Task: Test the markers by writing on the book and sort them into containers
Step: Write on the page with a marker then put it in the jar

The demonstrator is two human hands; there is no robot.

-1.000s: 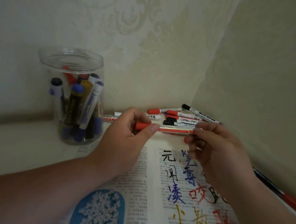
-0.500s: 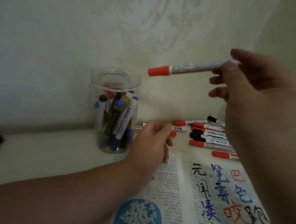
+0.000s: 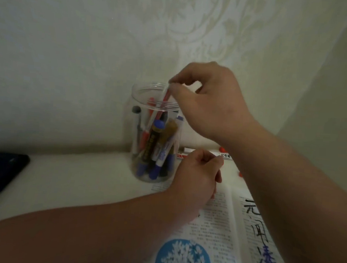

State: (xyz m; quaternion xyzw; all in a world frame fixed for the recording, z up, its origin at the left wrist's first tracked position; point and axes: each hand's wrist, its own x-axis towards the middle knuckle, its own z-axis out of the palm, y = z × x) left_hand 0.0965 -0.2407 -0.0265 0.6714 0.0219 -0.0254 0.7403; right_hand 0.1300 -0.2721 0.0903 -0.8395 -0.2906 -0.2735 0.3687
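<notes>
My right hand [image 3: 209,101] hovers over the clear plastic jar [image 3: 138,100] and pinches the top end of a red-capped marker [image 3: 159,108], which hangs cap down inside the jar's mouth. The jar holds several markers with blue, black, red and yellow parts. My left hand [image 3: 196,173] rests on the top edge of the open book [image 3: 220,215], fingers loosely curled, holding nothing. The book's right page carries handwritten black and blue characters.
More markers [image 3: 226,155] lie on the table behind my left hand, mostly hidden by my right forearm. A dark flat object [image 3: 1,171] lies at the left edge. Wallpapered walls close in behind and to the right.
My right hand carried the red-capped marker from high at the right over to the jar and turned it cap down into the opening. My left hand stayed on the book.
</notes>
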